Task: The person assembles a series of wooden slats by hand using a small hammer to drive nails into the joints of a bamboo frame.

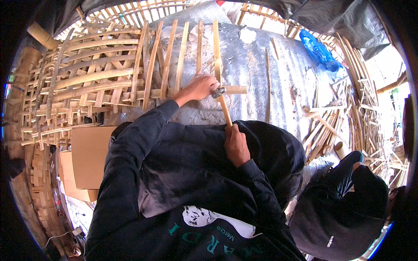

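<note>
Lattice (101,77) left of hammer (224,107); bag (314,48) right

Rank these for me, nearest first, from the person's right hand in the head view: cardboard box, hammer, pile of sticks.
1. Hammer: gripped in the right hand.
2. Pile of sticks: off to the right.
3. Cardboard box: over on the left.

This looks like a makeshift workshop for bamboo work, shown by the slatted bamboo lattice (93,82) at left, the row of split strips (184,54) beside it, the hammer (224,108) in use there and the heap of loose bamboo pieces (370,111) at right. Silvery sheeting (252,71) spread under the work, dark plastic sheeting (339,21) hung along the top and bright daylight around it suggest a rough, partly open shelter, where 2 people sit close together.
</note>
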Tool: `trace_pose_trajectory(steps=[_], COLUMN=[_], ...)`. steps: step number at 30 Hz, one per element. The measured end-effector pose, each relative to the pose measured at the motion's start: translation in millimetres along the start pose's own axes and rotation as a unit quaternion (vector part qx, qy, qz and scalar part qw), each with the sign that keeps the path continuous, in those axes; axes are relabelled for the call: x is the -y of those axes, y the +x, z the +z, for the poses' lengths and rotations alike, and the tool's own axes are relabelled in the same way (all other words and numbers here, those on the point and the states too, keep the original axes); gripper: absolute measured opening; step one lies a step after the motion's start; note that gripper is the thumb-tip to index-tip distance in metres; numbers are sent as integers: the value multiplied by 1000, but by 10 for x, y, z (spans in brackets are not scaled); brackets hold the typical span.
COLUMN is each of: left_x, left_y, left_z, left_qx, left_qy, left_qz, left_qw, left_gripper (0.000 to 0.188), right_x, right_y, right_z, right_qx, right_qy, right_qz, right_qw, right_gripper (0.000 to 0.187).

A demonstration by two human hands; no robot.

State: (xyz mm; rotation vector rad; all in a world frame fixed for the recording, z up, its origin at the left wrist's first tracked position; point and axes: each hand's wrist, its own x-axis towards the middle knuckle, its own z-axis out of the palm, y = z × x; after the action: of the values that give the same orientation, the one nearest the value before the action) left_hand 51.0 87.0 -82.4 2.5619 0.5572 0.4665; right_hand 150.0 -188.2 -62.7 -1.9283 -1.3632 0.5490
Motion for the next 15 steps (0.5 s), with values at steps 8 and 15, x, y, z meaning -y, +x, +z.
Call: trace_pose_trajectory(steps=[8, 15], left_x=[-31, -202], left_y=[-16, -15], left_z=[28, -169], left_qx=[15, -85], left_qy=[21, 154], left_qz=[-24, 77], left_qw=[999, 981], left_gripper=[26, 8], right_x=[-123, -117], right_y=[24, 21], right_z=[110, 65], right_qx=[-29, -48], right_qy=[10, 41], right_qz=[-29, -46], right_qw=[999, 997], right_gripper=[22, 21])
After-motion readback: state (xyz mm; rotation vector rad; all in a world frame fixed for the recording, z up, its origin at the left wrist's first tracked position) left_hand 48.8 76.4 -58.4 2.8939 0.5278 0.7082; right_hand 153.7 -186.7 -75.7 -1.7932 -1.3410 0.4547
